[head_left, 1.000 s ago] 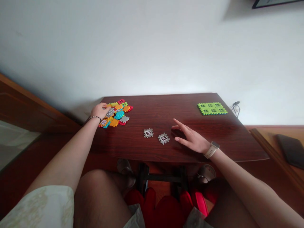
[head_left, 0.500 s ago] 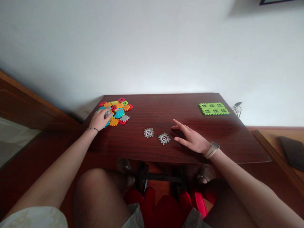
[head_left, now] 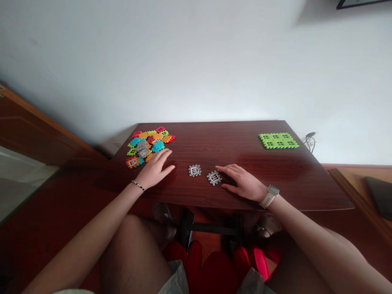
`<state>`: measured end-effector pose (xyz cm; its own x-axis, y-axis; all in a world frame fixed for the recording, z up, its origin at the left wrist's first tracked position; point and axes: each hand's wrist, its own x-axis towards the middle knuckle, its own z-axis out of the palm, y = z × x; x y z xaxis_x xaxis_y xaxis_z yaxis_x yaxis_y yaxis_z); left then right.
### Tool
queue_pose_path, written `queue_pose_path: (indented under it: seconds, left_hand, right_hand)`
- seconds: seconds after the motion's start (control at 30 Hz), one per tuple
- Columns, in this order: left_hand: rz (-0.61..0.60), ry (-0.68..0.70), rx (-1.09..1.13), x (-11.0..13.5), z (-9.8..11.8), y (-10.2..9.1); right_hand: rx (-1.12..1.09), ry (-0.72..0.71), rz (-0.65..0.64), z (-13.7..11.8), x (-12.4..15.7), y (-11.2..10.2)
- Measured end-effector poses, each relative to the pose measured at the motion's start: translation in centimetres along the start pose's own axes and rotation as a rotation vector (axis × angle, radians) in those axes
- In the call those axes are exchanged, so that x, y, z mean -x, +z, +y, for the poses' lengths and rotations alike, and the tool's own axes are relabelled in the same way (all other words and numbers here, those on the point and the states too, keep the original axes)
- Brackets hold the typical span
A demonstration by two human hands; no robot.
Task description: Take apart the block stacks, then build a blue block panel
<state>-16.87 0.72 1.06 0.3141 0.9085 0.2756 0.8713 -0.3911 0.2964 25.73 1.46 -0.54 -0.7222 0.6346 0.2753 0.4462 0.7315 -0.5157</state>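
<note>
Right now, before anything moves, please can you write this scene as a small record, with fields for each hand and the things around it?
Left hand: open, holding nothing, nearest to the pile of multicoloured interlocking plastic tiles
Right hand: open, holding nothing, fingertips at the first grey window tile; contact cannot be told
Between hands: second grey window tile, apart from the first
Surface: dark reddish wood table
Rest: green joined-tile sheet at the table's far right; black cable beyond the table
</note>
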Motion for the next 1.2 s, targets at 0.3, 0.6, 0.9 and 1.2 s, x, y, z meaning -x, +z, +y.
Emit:
queue_pose_path:
  seconds: [0.3,0.6,0.9,1.2]
  left_hand:
    - [-0.047,0.171,0.157,-2.8,8.9,5.7]
    - [0.083,-0.010,0.626,-2.5,12.7,5.6]
    - [0.210,0.032,0.364,-1.4,15.8,6.2]
    - [-0.102,0.355,0.033,2.3,18.3,8.5]
  right_hand:
    - [0.017,0.002,0.039,-1.0,-1.3,1.0]
    - [-0.013,0.143,0.127,0.5,-0.6,0.5]
    - [0.015,0.194,0.178,0.6,-0.2,0.3]
    - [0.009,0.214,0.192,0.5,0.0,0.3]
